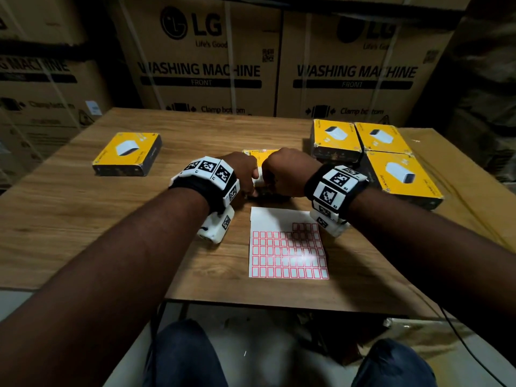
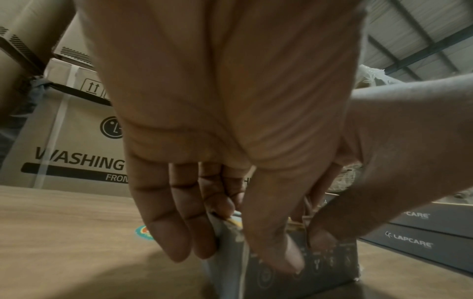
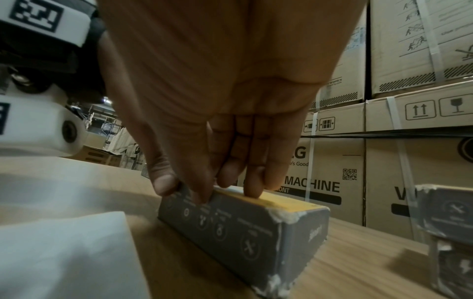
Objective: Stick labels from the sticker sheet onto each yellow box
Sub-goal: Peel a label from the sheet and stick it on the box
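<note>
A yellow box with dark grey sides lies flat at the table's middle, mostly covered by both hands. My left hand grips its left corner, fingers curled over the top edge and thumb on the dark front side. My right hand holds the same box, thumb against the front side and fingers pressing on the yellow top. The sticker sheet, with red-bordered labels and its upper rows bare, lies flat just in front of the box. Any label under the fingers is hidden.
Another yellow box lies at the left of the wooden table. Three more yellow boxes are grouped at the right. Large cardboard washing machine cartons stand behind the table.
</note>
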`<state>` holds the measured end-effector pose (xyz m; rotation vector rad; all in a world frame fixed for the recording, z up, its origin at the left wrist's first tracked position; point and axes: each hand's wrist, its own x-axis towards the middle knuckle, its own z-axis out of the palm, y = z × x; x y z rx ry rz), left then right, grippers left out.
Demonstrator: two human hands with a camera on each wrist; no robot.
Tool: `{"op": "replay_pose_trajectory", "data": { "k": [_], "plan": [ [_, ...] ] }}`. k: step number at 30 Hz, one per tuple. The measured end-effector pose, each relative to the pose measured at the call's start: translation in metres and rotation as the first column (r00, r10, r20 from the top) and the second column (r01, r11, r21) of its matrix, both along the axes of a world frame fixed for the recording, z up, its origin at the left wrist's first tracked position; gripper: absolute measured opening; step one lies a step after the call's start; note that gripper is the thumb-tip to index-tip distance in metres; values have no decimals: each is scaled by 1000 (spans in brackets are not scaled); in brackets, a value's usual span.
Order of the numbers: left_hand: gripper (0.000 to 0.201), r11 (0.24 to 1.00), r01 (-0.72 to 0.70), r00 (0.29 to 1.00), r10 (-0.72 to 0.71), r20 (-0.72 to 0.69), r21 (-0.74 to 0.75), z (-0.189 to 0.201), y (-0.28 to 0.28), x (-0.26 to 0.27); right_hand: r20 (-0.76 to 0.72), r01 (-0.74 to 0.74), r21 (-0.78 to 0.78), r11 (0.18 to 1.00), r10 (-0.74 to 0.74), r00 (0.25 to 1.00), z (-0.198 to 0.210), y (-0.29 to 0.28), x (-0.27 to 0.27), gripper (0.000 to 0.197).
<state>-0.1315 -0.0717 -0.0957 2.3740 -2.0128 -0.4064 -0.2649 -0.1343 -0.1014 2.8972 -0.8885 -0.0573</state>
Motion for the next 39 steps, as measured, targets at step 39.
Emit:
{"op": "replay_pose_trajectory", "data": {
  "k": [39],
  "plan": [
    [72,1000,27,980,-28,196,7,-23,-31,0,308,-60,657,751,-195,931,-28,-51,-23,49]
  ]
}}
